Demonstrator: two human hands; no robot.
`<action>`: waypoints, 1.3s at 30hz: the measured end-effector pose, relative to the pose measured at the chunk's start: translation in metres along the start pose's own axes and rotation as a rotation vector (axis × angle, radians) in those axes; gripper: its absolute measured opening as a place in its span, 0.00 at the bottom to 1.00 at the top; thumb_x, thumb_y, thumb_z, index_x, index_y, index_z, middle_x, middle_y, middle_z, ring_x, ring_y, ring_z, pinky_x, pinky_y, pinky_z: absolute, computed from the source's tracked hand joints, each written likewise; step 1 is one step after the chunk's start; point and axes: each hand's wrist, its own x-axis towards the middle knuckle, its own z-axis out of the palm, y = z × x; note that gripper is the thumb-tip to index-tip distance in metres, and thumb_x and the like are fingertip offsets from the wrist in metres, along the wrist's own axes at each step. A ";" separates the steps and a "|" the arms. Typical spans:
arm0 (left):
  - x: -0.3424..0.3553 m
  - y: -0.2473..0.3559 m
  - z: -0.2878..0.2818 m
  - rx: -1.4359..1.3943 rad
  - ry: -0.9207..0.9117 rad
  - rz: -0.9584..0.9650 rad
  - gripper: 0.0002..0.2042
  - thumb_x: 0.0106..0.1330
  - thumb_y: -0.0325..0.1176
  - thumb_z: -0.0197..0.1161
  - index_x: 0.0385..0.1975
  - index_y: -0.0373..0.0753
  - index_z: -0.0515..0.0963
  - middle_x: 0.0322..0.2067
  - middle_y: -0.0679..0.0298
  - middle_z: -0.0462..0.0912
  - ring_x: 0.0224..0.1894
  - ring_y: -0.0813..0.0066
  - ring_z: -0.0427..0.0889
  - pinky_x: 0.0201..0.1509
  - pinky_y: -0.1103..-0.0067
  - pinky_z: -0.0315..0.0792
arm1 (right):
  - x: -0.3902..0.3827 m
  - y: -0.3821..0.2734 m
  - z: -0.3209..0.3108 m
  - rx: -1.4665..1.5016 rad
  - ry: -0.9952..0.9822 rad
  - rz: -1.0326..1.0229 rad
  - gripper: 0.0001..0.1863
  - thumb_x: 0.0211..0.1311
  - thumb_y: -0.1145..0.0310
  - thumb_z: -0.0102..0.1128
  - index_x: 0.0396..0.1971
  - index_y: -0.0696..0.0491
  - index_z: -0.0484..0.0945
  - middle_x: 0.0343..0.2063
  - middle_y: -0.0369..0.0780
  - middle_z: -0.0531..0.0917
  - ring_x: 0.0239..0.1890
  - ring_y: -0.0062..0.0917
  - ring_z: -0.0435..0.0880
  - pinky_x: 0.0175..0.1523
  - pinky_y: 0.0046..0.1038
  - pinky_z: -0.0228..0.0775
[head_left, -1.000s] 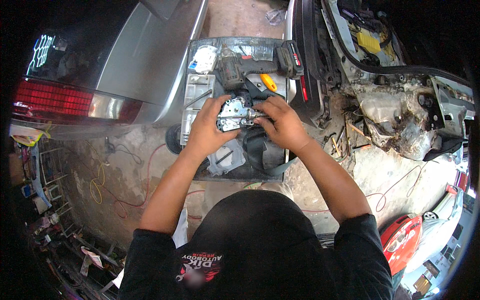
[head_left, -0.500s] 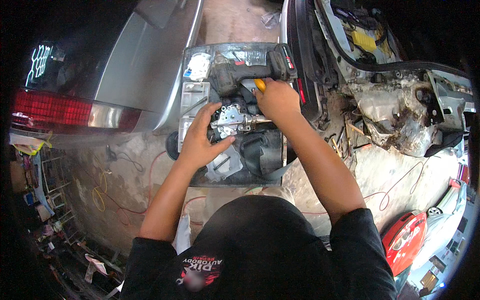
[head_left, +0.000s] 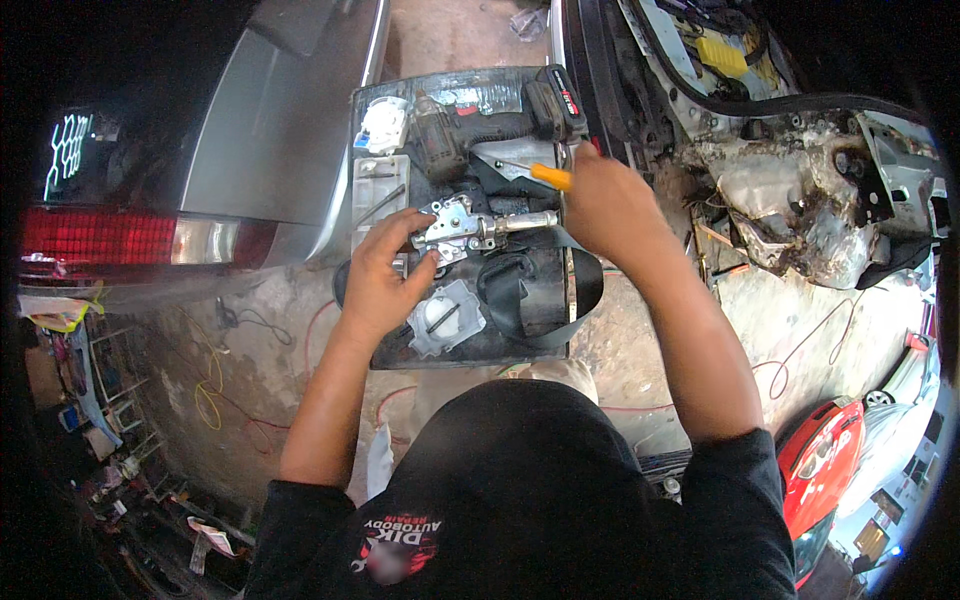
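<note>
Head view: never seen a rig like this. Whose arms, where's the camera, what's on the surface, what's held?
No robot here: these are a person's bare hands. The camera sits on their head, looking down; its fisheye lens bends straight edges. The left hand grips the left end of a metal mechanism. The right hand holds a yellow-handled tool, thin shaft pointing left. On the dark work surface lie a cordless power tool and a clear plastic tray.

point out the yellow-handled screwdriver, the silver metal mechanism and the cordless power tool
Yellow-handled screwdriver (head_left: 551, 178): head view, on its handle.
Silver metal mechanism (head_left: 456, 224): head view, on its flat plate.
Cordless power tool (head_left: 490, 130): head view, on its grip.
</note>
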 end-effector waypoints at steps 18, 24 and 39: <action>0.030 0.004 0.023 0.414 -0.181 0.202 0.50 0.50 0.41 0.90 0.78 0.47 0.74 0.75 0.46 0.76 0.77 0.42 0.74 0.82 0.55 0.69 | -0.165 -0.004 0.150 0.947 0.074 0.018 0.19 0.79 0.63 0.66 0.64 0.47 0.75 0.38 0.49 0.92 0.45 0.57 0.91 0.69 0.61 0.65; 0.035 0.000 0.026 0.373 -0.143 0.279 0.43 0.51 0.36 0.89 0.71 0.43 0.79 0.67 0.49 0.84 0.66 0.47 0.84 0.71 0.60 0.79 | -0.160 -0.016 0.155 1.031 0.072 0.022 0.18 0.81 0.62 0.65 0.64 0.49 0.77 0.33 0.49 0.91 0.39 0.55 0.92 0.62 0.58 0.71; 0.037 -0.007 0.027 0.298 -0.095 0.200 0.41 0.52 0.38 0.89 0.70 0.42 0.81 0.63 0.50 0.86 0.64 0.53 0.87 0.70 0.62 0.79 | -0.149 -0.043 0.179 0.772 0.309 -0.023 0.22 0.76 0.66 0.68 0.65 0.53 0.77 0.49 0.53 0.90 0.43 0.55 0.92 0.46 0.52 0.85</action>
